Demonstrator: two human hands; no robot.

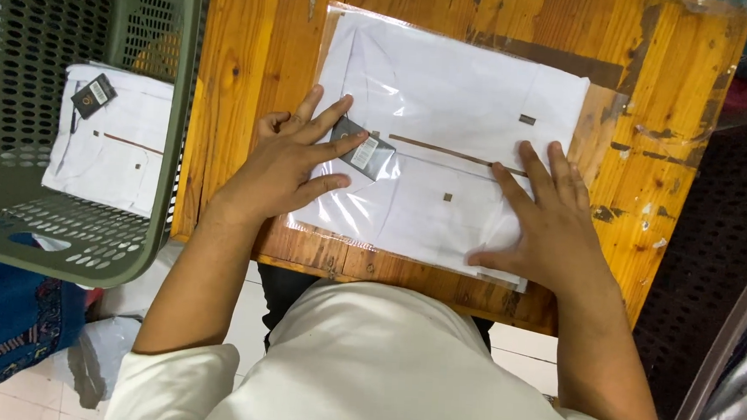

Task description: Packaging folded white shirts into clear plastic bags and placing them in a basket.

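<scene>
A folded white shirt in a clear plastic bag (pixel 447 103) lies on a small wooden table (pixel 254 50). My left hand (pixel 287 159) presses flat on the bag's left end, fingers spread, fingertips touching a dark hang tag (pixel 364 150) inside the bag. On the bag's right lower part rests my right hand (pixel 547 223), also flat with fingers apart. Neither hand grips anything.
A green perforated plastic basket (pixel 73 245) stands left of the table and holds another bagged white shirt (pixel 112 149) with a dark tag. Tape strips mark the table's right side. A dark mesh surface (pixel 722 220) lies to the right. Tiled floor shows below.
</scene>
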